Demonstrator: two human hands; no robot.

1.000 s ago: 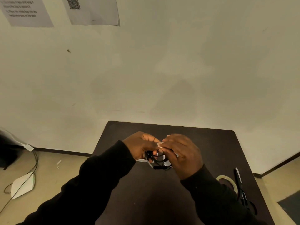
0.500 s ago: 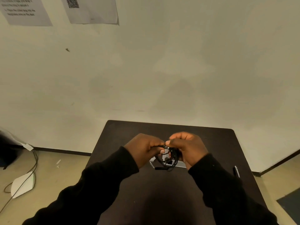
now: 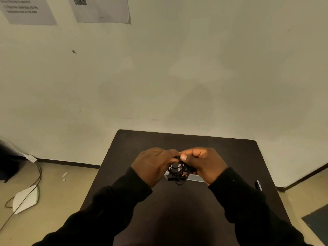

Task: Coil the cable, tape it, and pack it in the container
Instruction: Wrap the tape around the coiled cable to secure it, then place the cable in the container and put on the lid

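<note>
Sleeves black, both arms reaching in over the dark counter point(image 3: 142, 142). I see the left hand point(image 3: 154, 166) and right hand point(image 3: 204, 164) meeting mid-counter, both pinching the black cable point(image 3: 177, 172), whose loose loops hang between them above the surface. Under the loops a grey container point(image 3: 194, 178) lies on the counter, mostly hidden. Scissors point(image 3: 258, 185) at right edge. Behind: wall with two paper sheets point(image 3: 101, 9).

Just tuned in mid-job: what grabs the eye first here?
Both hands meet over the middle of the dark table: the left hand and right hand pinch a black coiled cable between them. Under the coil lies a pale container; paper sheets hang on the wall.
</note>
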